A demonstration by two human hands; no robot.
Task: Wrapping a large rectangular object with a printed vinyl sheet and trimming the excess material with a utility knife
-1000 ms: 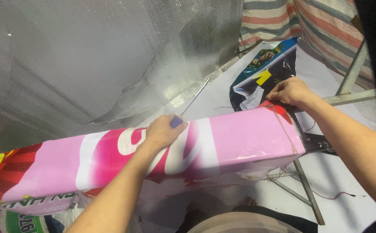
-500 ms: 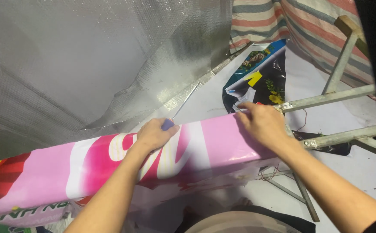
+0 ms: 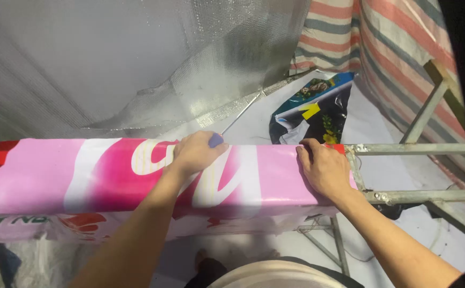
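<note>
Since a moment ago your right hand (image 3: 324, 168) has slid along the pink printed banner (image 3: 109, 173), both hands pressing flat, fingers spread, left hand (image 3: 195, 152) mid-banner atop the metal frame (image 3: 403, 149).

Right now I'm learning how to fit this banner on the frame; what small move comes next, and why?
Probably slide the right hand further right, pulling the banner over the bare frame. The left hand already pins the top edge, and the banner ends just at the frame's corner.
</note>
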